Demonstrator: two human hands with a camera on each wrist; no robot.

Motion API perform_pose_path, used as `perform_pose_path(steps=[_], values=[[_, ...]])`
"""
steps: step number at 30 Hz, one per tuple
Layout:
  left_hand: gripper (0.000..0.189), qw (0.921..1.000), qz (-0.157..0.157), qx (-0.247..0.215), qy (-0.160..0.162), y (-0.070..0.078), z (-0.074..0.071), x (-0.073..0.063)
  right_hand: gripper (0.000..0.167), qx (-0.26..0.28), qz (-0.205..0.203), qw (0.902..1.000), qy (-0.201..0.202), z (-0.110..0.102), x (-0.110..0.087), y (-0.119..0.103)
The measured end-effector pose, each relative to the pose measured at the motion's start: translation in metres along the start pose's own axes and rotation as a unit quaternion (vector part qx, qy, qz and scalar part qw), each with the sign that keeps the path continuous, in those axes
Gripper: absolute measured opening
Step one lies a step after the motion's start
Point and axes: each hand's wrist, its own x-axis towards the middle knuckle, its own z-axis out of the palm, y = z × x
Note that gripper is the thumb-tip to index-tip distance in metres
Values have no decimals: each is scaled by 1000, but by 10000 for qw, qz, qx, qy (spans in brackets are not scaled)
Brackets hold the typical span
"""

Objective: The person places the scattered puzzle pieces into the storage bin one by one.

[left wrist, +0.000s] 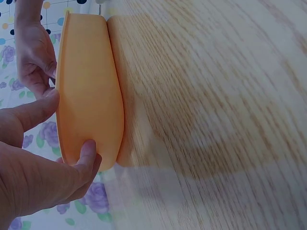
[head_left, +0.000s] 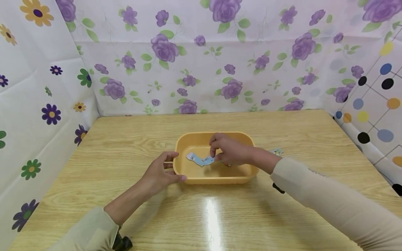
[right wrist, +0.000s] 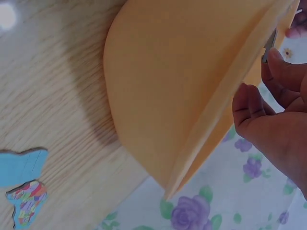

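Observation:
A yellow-orange plastic tub (head_left: pixel 216 180) stands on the wooden table. My left hand (head_left: pixel 160 173) holds its left end, with the thumb by the front rim and the fingers against the end wall. Inside the tub, my right hand (head_left: pixel 230 150) pinches a light-blue puzzle piece (head_left: pixel 208 160), whose edge (right wrist: pixel 271 45) shows between thumb and finger. Left of it lies another light-blue puzzle piece (head_left: pixel 195 159). A multicoloured piece (head_left: pixel 226 164) is partly hidden beneath the right hand.
To the right of the tub, partly behind the right forearm, several puzzle pieces (head_left: pixel 277 152) lie on the table (head_left: pixel 135 146). The right wrist view shows a blue piece (right wrist: pixel 21 167) and a colourful piece (right wrist: pixel 29 201) there. Flowered sheets (head_left: pixel 201 69) stand behind the table.

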Motion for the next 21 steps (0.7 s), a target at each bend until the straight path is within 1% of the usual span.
perform_pose_path(steps=[3, 8, 13, 17, 21], values=[[81, 10000, 3, -14, -25, 0, 0, 0, 11, -25, -191, 9998, 14, 8, 3, -4], [80, 10000, -23, -16, -46, -1, 0, 1, 6, 69, -355, 9993, -79, 19, 9, -8], [81, 9999, 11, -82, -87, 0, 0, 0, 6, 191, -132, 9996, -189, 20, 10, -9], [80, 10000, 22, -24, -39, 0, 0, 0, 5, 209, -22, 9997, -129, 18, 7, -5], [80, 10000, -7, -13, -16, 0, 0, 1, 4, 259, -15, 9997, 8, 18, 3, 2]])
